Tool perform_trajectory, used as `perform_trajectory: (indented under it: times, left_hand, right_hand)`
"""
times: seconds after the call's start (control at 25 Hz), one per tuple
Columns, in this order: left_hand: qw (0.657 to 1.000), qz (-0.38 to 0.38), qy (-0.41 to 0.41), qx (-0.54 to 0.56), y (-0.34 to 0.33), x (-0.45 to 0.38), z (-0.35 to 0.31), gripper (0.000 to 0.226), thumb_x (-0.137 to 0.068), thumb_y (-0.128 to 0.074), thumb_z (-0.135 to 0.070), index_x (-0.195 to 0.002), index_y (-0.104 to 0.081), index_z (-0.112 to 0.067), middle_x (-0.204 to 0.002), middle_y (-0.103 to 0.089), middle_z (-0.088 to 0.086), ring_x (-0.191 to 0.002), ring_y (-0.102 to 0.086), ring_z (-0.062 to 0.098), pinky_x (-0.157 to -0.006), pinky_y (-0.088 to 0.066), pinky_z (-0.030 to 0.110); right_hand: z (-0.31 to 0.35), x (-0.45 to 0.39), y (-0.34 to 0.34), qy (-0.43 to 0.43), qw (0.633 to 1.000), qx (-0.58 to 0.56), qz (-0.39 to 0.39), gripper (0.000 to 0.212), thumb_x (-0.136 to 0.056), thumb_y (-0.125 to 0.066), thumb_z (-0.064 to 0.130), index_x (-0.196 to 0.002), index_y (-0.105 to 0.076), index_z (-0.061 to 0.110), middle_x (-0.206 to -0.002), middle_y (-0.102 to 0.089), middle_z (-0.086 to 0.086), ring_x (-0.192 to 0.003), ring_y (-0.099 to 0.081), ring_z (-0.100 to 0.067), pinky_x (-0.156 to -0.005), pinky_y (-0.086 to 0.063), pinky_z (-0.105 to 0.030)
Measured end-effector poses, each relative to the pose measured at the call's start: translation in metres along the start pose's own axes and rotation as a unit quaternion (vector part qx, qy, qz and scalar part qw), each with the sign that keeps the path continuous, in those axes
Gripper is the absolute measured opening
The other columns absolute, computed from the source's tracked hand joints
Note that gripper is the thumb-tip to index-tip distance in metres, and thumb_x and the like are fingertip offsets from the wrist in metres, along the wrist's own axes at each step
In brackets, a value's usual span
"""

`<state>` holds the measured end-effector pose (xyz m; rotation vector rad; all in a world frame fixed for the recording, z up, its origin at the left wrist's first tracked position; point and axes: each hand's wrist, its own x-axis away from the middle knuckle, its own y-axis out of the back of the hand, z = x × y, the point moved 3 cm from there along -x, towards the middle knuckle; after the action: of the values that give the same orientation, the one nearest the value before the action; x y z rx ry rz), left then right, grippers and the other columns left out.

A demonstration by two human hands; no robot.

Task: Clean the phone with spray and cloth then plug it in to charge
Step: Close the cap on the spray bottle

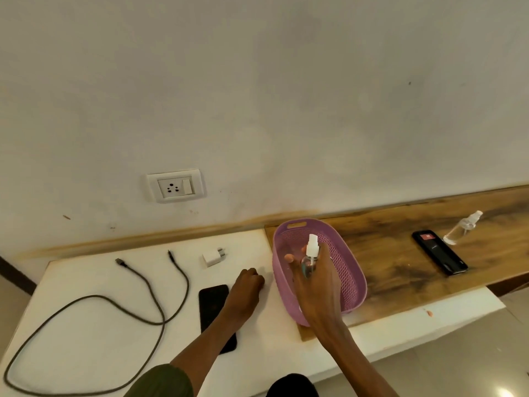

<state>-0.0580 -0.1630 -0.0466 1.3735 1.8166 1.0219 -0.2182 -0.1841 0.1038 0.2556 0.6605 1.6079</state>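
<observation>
Spray comes first in this job, and the right hand (315, 282) is wrapped around a small clear spray bottle (310, 257) over the purple basket (349, 270), nozzle upright, two fingertips showing past the bottle's left side; the grip is low on the body, which leaves the white pump head free for a finger to press later. Whether the bottle is being lifted out of the basket or merely held above it cannot be told. Left of the basket, the left hand (247, 285) rests on the white table (86, 353) as a loose fist with nothing visible in it, its forearm crossing the lower part of the dark phone (213, 305), which lies flat and screen-up just beside that hand, probably kept close so it can be steadied or picked up for spraying. Further left of the basket, a grey charging cable (148, 308) sprawls in loops with both plugs pointing toward the wall, and a white adapter (213, 257) lies unplugged between cable and basket; the wall socket (175, 186) sits above them, handy for the charging step, which has not begun. No cloth can be seen; it may lie inside the basket. Right of the basket, on the wooden part of the surface, a second phone (439, 252) and a second spray bottle (463, 227) lie well apart from the work.
</observation>
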Motion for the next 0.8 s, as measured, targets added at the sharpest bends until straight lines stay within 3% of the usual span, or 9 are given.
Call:
perform_trajectory:
  times: [0.12, 0.2, 0.28, 0.4, 0.48, 0.64, 0.8]
  left_hand:
    - [0.99, -0.023, 0.07, 0.118, 0.016, -0.004, 0.004, 0.024, -0.095, -0.056, 0.0, -0.116, -0.067, -0.004, -0.11, -0.062, 0.003, -0.097, -0.064, 0.016, -0.074, -0.046, 0.003]
    - [0.971, -0.056, 0.11, 0.204, 0.04, -0.006, 0.005, 0.027, -0.091, -0.049, 0.015, -0.109, -0.067, 0.005, -0.102, -0.064, 0.011, -0.079, -0.067, 0.013, -0.064, -0.051, 0.009]
    - [0.965, -0.114, 0.077, 0.225, 0.073, -0.007, -0.004, 0.034, -0.084, -0.048, 0.025, -0.105, -0.069, 0.008, -0.101, -0.066, 0.019, -0.076, -0.066, 0.014, -0.072, -0.057, 0.021]
    - [0.956, -0.201, 0.003, 0.212, 0.131, 0.0, -0.025, 0.021, -0.086, -0.067, 0.009, -0.102, -0.075, 0.0, -0.096, -0.071, 0.011, -0.08, -0.063, 0.011, -0.075, -0.048, 0.009]
    - [0.946, -0.208, -0.019, 0.249, 0.165, 0.005, -0.037, 0.017, -0.09, -0.067, -0.003, -0.106, -0.073, -0.006, -0.09, -0.071, 0.004, -0.078, -0.067, 0.011, -0.072, -0.047, 0.008]
    - [0.907, -0.228, -0.039, 0.351, 0.217, 0.021, -0.053, 0.009, -0.091, -0.064, -0.002, -0.097, -0.063, -0.008, -0.078, -0.073, -0.006, -0.072, -0.073, 0.005, -0.067, -0.056, 0.015]
    - [0.892, -0.265, -0.076, 0.358, 0.256, 0.049, -0.066, 0.009, -0.092, -0.063, 0.0, -0.096, -0.069, -0.005, -0.078, -0.074, -0.001, -0.072, -0.071, 0.005, -0.068, -0.057, 0.019]
  right_hand:
    - [0.005, -0.001, -0.005, 0.012, 0.999, -0.027, 0.017, 0.061, -0.083, -0.061, 0.056, -0.13, -0.037, 0.024, -0.098, -0.06, 0.01, -0.078, -0.061, -0.009, -0.055, -0.045, -0.011]
    - [0.01, 0.001, -0.01, 0.016, 0.999, -0.042, 0.03, 0.052, -0.088, -0.061, 0.041, -0.129, -0.035, 0.021, -0.104, -0.055, 0.007, -0.084, -0.06, -0.012, -0.064, -0.049, -0.014]
    - [0.017, 0.004, -0.015, 0.025, 0.998, -0.04, 0.05, 0.043, -0.092, -0.06, 0.025, -0.126, -0.036, 0.015, -0.105, -0.053, -0.002, -0.09, -0.058, -0.018, -0.071, -0.053, -0.024]
    - [0.037, 0.011, -0.02, 0.061, 0.993, -0.027, 0.096, 0.038, -0.092, -0.06, 0.016, -0.121, -0.035, 0.014, -0.109, -0.048, -0.006, -0.096, -0.053, -0.021, -0.079, -0.053, -0.031]
    - [0.05, 0.015, -0.023, 0.074, 0.991, -0.024, 0.106, 0.044, -0.091, -0.063, 0.02, -0.124, -0.036, 0.015, -0.111, -0.045, 0.0, -0.097, -0.051, -0.019, -0.078, -0.047, -0.027]
    - [0.069, 0.024, -0.025, 0.062, 0.987, -0.082, 0.12, 0.055, -0.082, -0.074, 0.024, -0.129, -0.044, 0.022, -0.108, -0.05, 0.012, -0.095, -0.052, -0.009, -0.072, -0.037, -0.01]
    - [0.083, 0.033, -0.019, 0.073, 0.988, -0.094, 0.103, 0.056, -0.074, -0.081, 0.029, -0.124, -0.056, 0.021, -0.105, -0.06, 0.011, -0.092, -0.058, -0.009, -0.072, -0.039, -0.006]
